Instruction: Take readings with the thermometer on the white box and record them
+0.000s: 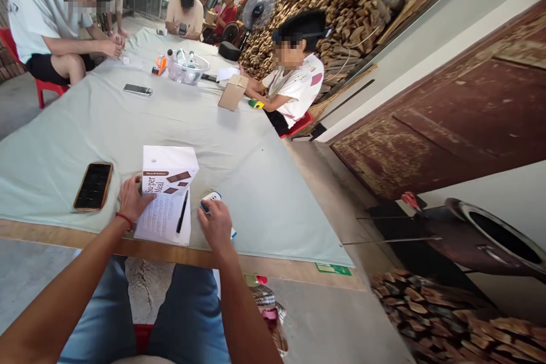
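Note:
A white box [168, 165] printed "Super Meal" with brown bars stands near the table's front edge. My left hand [133, 200] is at its left side, thumb across the front and fingers curled by the edge, partly hidden. Against the box's lower part lies a white sheet with lines of writing [156, 219], and a black pen [182, 211] rests on it. To the right, my right hand [216, 224] is closed over a white and blue oblong object [212, 197], whose kind I cannot make out. A dark phone [94, 186] lies left of my left hand.
Several people sit around the cloth-covered table [273, 205]. Farther along are another phone [137, 89], a clear basin [186, 75] of bottles, an orange tape dispenser [159, 66], a cardboard box [232, 92] and a yellow tape measure [256, 103]. Firewood [452, 313] lies at lower right.

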`<state>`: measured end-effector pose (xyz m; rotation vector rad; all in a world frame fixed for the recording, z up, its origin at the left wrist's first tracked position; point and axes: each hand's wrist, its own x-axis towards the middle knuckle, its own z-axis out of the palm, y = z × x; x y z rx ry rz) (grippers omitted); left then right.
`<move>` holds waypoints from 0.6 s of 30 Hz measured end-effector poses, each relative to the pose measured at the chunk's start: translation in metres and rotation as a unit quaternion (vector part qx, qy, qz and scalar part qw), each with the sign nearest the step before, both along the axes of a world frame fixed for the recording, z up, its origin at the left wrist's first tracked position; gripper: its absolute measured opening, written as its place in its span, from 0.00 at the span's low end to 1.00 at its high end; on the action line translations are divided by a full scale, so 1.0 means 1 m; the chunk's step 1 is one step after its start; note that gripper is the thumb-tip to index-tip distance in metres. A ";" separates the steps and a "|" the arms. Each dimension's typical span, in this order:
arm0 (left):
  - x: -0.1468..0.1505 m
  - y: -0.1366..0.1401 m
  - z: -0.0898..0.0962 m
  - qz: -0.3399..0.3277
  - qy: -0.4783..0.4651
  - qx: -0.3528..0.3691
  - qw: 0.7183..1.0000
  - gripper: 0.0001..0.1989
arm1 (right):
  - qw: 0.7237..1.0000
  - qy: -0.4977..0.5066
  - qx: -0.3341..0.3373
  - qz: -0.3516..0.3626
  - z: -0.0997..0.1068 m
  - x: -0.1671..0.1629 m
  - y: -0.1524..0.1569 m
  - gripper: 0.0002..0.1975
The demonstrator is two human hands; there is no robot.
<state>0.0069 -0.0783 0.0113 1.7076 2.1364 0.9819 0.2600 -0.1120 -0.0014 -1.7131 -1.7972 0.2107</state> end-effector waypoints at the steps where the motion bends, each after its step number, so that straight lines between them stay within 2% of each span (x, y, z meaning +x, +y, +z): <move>1: 0.002 -0.007 -0.001 0.014 0.000 0.001 1.000 0.23 | 0.999 0.014 -0.020 0.024 0.000 -0.011 0.002 0.09; 2: 0.005 -0.014 -0.001 0.022 0.001 0.003 1.000 0.20 | 0.998 0.019 -0.050 0.030 0.000 -0.022 0.004 0.08; 4: 0.010 -0.029 0.000 -0.014 0.008 0.015 1.000 0.12 | 0.994 0.012 -0.111 0.016 0.001 -0.041 0.010 0.07; 6: 0.015 -0.044 0.003 -0.103 0.023 0.030 0.994 0.07 | 0.989 0.000 -0.150 0.001 0.003 -0.051 0.015 0.08; 8: 0.018 -0.058 0.005 -0.204 0.043 0.028 0.978 0.07 | 0.987 0.002 -0.158 0.007 0.004 -0.050 0.017 0.13; 10: 0.020 -0.069 0.003 -0.273 0.066 0.007 0.960 0.09 | 0.990 0.028 -0.136 0.023 0.004 -0.042 0.015 0.17; 12: 0.020 -0.078 -0.004 -0.303 0.084 -0.012 0.949 0.09 | 0.991 0.082 -0.097 0.042 0.003 -0.030 0.006 0.19; 16: 0.021 -0.090 -0.020 -0.304 0.097 0.013 0.948 0.11 | 0.973 0.213 -0.025 0.085 0.003 -0.017 -0.021 0.20; 18: 0.023 -0.093 -0.024 -0.308 0.108 0.036 0.945 0.13 | 0.960 0.268 -0.003 0.078 0.005 -0.021 -0.034 0.19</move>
